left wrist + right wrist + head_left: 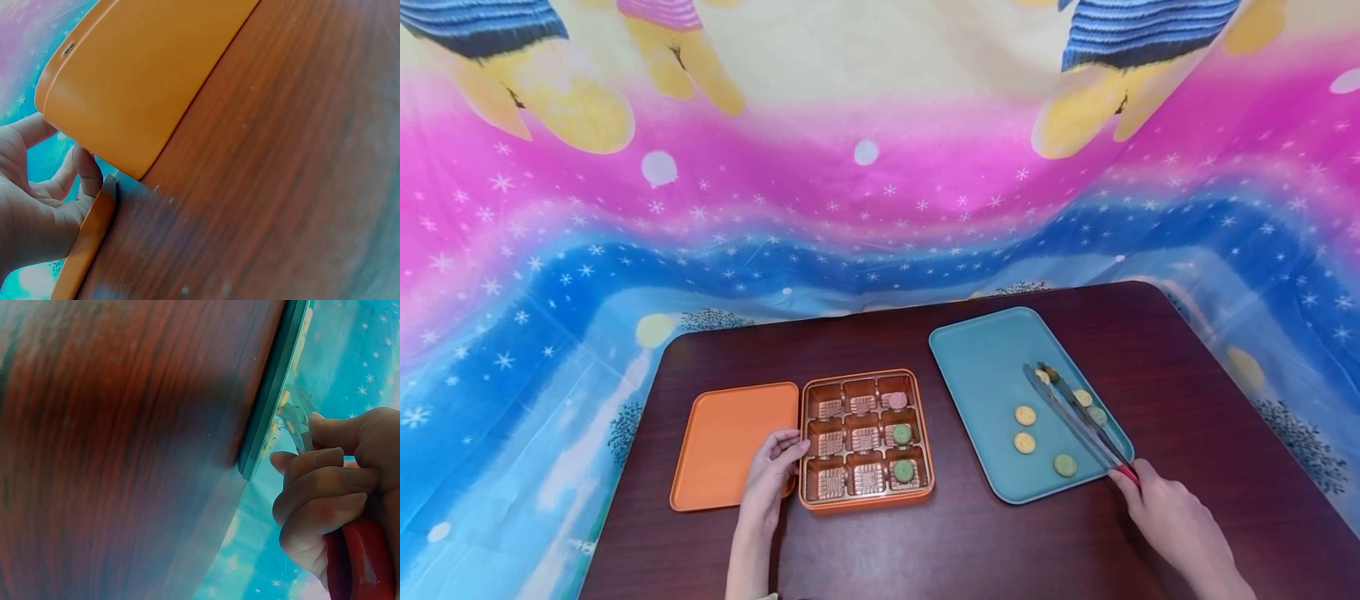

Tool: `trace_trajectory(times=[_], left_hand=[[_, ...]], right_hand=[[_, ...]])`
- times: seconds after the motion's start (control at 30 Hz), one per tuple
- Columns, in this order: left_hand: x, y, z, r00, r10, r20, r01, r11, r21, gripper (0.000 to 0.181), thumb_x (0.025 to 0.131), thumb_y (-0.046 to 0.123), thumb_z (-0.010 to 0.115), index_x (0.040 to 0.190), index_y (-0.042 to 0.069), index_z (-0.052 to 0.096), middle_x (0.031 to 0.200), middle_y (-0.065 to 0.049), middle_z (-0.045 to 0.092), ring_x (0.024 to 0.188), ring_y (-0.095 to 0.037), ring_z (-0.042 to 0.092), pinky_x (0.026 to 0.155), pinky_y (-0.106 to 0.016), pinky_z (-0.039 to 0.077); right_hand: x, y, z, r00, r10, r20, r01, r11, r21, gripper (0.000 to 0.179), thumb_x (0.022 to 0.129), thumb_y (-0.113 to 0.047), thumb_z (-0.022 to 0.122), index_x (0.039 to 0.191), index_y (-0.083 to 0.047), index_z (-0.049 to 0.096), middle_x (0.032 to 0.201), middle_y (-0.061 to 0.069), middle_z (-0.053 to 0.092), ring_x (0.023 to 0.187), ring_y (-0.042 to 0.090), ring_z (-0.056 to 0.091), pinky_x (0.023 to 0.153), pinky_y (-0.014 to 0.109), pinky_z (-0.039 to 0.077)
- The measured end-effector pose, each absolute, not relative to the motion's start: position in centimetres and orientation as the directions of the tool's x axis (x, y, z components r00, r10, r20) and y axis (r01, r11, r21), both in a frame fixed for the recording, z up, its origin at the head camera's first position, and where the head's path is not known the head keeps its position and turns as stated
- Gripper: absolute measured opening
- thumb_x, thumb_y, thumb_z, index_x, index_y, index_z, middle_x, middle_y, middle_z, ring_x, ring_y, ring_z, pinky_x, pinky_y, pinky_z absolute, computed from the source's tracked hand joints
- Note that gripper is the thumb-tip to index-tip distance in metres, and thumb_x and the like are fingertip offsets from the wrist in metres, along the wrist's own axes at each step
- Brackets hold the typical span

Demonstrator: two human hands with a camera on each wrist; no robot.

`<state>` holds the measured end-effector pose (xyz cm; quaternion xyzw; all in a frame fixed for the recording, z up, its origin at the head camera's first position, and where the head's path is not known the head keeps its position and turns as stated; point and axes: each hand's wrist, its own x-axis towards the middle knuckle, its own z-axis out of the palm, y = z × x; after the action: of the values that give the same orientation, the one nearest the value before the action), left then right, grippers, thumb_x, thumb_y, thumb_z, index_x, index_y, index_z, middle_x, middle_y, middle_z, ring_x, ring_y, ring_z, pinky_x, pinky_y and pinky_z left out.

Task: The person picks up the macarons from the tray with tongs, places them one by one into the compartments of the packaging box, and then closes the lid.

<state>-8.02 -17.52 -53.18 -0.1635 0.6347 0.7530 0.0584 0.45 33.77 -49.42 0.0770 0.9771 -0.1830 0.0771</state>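
Note:
My left hand [772, 471] holds the left edge of an orange box [867, 502], its thumb at the rim and its bent fingers against the side. A brown divided insert [867, 437] lines the box. In its right column sit a pink cookie [897, 401] and two green cookies [902, 434]. My right hand [1180, 517] grips red-handled metal tongs [1078, 421] over a teal tray [973, 367]. The tongs' spread tips reach around a yellow cookie [1042, 377] beside a brown cookie [1052, 374]; whether they touch it, I cannot tell.
Left of the box lies an orange lid [730, 442]. On the tray are more yellow cookies [1025, 415] and green cookies [1064, 465]. All stand on a dark wood table [955, 542]; a patterned cloth [880, 208] hangs behind it.

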Motion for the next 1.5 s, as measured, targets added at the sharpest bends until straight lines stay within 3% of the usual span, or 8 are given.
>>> trace_trajectory(times=[0.53, 1.2, 1.5], left_hand=[[-8.2, -17.6, -53.5, -0.94, -0.13, -0.315, -0.287, -0.196, 0.938, 0.027, 0.094, 0.004, 0.07, 0.118, -0.001, 0.058, 0.101, -0.001, 0.063, 0.084, -0.012, 0.058, 0.069, -0.024, 0.046], [-8.1, -17.6, -53.6, -0.943, -0.127, -0.308, -0.282, -0.188, 0.941, 0.028, 0.094, 0.004, 0.07, 0.119, -0.003, 0.057, 0.1, -0.001, 0.064, 0.083, -0.012, 0.058, 0.069, -0.024, 0.046], [-8.2, -17.6, -53.5, -0.935, -0.126, -0.331, -0.305, -0.187, 0.934, 0.029, 0.095, 0.006, 0.071, 0.12, -0.002, 0.057, 0.098, 0.0, 0.063, 0.083, -0.012, 0.057, 0.07, -0.024, 0.046]], right_hand=[[0.6, 33.7, -49.6, -0.991, 0.102, -0.089, 0.127, 0.928, -0.351, 0.03, 0.107, -0.023, 0.059, 0.083, -0.009, 0.047, 0.062, 0.001, 0.034, 0.057, 0.021, 0.041, 0.056, 0.04, 0.037], [0.7, 33.4, -49.4, -0.996, 0.089, -0.032, 0.095, 0.938, -0.334, 0.028, 0.106, -0.019, 0.061, 0.082, -0.008, 0.051, 0.059, 0.0, 0.035, 0.054, 0.023, 0.041, 0.052, 0.042, 0.037], [0.8, 32.4, -48.8, -0.988, 0.067, 0.136, 0.019, 0.945, -0.328, 0.028, 0.101, -0.013, 0.067, 0.079, -0.009, 0.05, 0.056, -0.001, 0.033, 0.049, 0.02, 0.037, 0.048, 0.04, 0.034]])
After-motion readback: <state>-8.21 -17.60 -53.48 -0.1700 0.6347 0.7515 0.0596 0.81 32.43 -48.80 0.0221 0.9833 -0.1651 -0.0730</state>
